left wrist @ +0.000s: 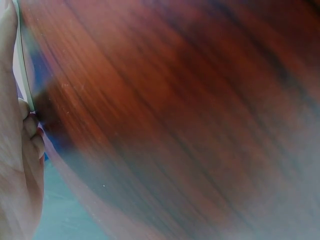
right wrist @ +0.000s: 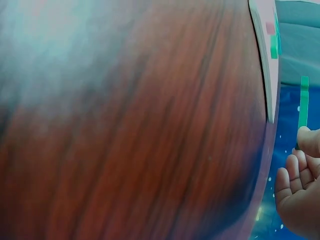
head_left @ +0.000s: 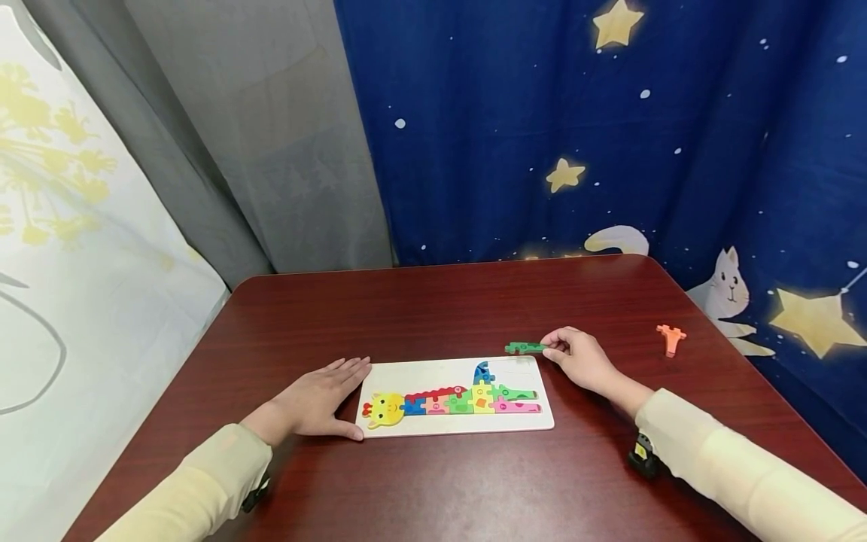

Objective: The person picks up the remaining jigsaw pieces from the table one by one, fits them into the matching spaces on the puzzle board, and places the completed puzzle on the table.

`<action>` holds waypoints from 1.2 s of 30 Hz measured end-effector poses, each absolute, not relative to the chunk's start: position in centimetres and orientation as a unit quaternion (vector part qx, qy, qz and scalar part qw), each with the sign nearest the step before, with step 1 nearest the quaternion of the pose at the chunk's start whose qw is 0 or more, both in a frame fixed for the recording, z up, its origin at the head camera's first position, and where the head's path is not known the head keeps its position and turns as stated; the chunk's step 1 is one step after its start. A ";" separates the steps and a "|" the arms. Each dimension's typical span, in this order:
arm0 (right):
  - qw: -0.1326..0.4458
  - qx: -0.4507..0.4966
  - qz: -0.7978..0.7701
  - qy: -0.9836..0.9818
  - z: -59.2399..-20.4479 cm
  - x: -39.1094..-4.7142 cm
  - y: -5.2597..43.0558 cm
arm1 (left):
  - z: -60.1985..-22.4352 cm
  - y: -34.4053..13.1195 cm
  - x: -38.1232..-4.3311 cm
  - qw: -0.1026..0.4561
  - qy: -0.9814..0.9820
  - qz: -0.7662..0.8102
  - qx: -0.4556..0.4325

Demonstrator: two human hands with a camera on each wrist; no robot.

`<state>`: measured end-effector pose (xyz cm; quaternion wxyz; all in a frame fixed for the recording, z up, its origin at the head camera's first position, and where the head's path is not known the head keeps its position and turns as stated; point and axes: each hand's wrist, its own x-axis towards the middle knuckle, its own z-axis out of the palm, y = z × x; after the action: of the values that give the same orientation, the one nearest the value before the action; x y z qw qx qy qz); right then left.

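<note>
A white puzzle board [head_left: 420, 374] lies on the table, bearing a colourful giraffe made of interlocking pieces, its yellow head [head_left: 385, 409] to the left. My left hand [head_left: 318, 399] rests at the board's left end, fingers straight, thumb along the near corner. Just beyond the board's far right corner, my right hand [head_left: 579, 360] pinches a green puzzle piece [head_left: 523, 348] by one end. In the right wrist view that green piece [right wrist: 304, 102] sticks up from between thumb and fingers. Off to the right an orange puzzle piece [head_left: 670, 340] lies alone on the table.
The dark red wooden table [head_left: 447, 489] fills the lower middle. Behind it hang a grey curtain [head_left: 271, 135] and a blue starry curtain [head_left: 501, 135]. White patterned fabric [head_left: 81, 301] stands along the left side.
</note>
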<state>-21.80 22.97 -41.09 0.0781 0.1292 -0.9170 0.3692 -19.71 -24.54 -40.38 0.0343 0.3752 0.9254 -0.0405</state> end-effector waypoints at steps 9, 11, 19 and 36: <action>0.065 0.148 0.379 -0.911 -41.2 -21.7 21.9 | -40.3 -24.4 -19.6 0.039 0.927 -0.037 0.371; 0.058 0.146 0.379 -0.912 -41.3 -21.7 21.7 | -40.3 -24.4 -19.6 0.040 0.927 -0.036 0.370; 0.052 0.159 0.381 -0.910 -41.4 -21.6 21.2 | -40.4 -24.4 -19.7 0.034 0.926 -0.040 0.373; 0.043 0.173 0.382 -0.907 -41.5 -21.6 20.7 | -40.3 -24.4 -19.7 0.038 0.927 -0.037 0.371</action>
<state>-21.64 20.68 -41.47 0.0426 0.1728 -0.9071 0.3815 -19.69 -24.40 -40.34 0.0384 0.3713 0.9270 -0.0366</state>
